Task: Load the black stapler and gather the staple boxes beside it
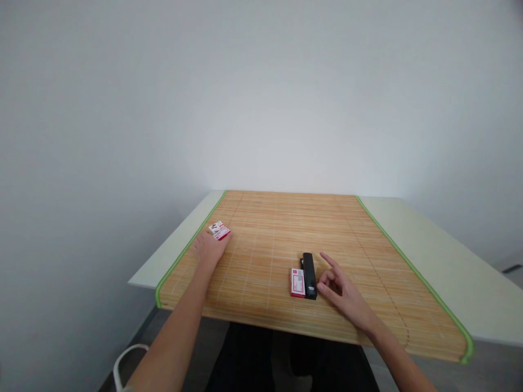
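Observation:
My left hand reaches to the far left of the mat, its thumb and fingers around a small red and white staple box. Part of that box is hidden by the hand. Right beyond it shows a white face with a dark picture; whether this is a second box I cannot tell. A black stapler lies near the front, lengthwise away from me. Against its left side is another red and white staple box. My right hand rests just right of the stapler, index finger stretched out, thumb apart, holding nothing.
A bamboo mat with green edging covers the middle of a white table. The mat's front edge hangs near my legs. A pale wall stands behind the table. A white cord loops by my left forearm.

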Demonstrator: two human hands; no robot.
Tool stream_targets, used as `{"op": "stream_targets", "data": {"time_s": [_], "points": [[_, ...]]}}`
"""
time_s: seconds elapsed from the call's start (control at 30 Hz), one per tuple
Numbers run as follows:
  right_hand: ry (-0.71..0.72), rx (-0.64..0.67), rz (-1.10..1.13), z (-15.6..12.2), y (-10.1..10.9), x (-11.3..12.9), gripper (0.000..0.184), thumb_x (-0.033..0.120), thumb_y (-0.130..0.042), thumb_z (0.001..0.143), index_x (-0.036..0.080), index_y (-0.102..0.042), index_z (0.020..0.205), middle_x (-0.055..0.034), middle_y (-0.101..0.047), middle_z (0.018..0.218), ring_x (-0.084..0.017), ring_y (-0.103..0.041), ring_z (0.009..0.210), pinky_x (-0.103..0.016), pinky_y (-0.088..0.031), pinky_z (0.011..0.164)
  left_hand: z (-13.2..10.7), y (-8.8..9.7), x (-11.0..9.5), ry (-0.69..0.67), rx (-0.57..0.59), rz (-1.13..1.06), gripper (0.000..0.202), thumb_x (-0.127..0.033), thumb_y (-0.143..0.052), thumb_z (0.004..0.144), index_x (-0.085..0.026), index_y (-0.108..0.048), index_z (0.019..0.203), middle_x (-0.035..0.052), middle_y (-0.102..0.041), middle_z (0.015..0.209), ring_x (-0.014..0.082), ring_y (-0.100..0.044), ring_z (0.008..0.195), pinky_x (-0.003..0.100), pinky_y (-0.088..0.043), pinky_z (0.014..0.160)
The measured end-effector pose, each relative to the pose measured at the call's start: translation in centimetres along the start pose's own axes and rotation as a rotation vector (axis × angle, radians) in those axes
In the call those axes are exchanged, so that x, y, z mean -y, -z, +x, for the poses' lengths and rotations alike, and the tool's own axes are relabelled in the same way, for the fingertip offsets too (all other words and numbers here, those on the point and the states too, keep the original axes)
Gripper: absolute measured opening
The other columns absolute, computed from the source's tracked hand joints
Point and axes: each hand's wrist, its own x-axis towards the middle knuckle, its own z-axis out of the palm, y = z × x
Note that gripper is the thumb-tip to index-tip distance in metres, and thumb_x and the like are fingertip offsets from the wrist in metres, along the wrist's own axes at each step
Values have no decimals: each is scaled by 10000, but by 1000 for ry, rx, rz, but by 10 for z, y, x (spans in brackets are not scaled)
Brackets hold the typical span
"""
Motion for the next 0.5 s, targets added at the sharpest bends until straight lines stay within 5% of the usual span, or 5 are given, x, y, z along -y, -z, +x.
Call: {"op": "stream_targets", "data": {"time_s": [0.33,0.5], "points": [[-9,-14,-8,1,-1,-1,803,564,-559,975,274,-166,1612,5,-577,844,-198,-557,758,-350,-470,733,-2,-7,-17,9,-58,-16,742,-594,-630,803,-104,-394,1307,237,-530,1290,404,-471,1247,524,-329,1052],[-14,-20,-3,1,0,-2,782,542,-541,987,275,-159,1615,4,-580,839,-202,-565,769,-369,-483,758,-20,3,-2,-193,20,-113,739,-442,-692,798,-149,-354,1387,168,-501,1350,330,-481,1271,456,-359,1074]]}}
